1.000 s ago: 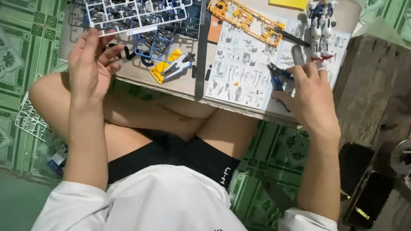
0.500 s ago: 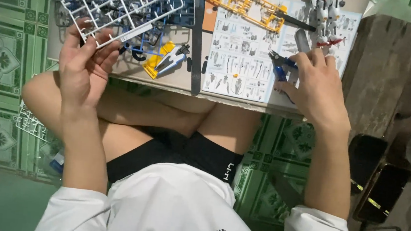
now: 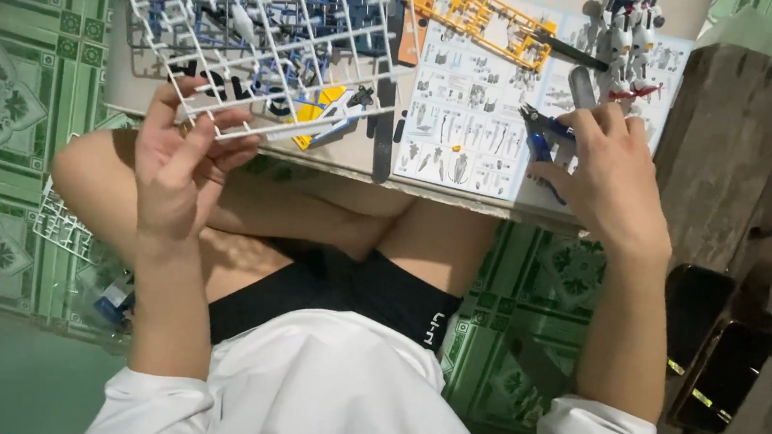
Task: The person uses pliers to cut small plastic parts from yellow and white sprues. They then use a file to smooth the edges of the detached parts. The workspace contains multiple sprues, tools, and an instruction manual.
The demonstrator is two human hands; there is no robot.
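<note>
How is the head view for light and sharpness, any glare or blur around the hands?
Head view: even, soft light with no hard glare; the white parts frame at the left hand looks bright but readable. The right hand on the blue nippers is sharp, as is the instruction sheet. The lower right floor by the dark phones sits in shadow.

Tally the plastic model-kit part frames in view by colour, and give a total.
White plastic part frames: 2, one held up by the left hand at, one on the floor
Orange plastic part frame: 1
Total: 3
</note>
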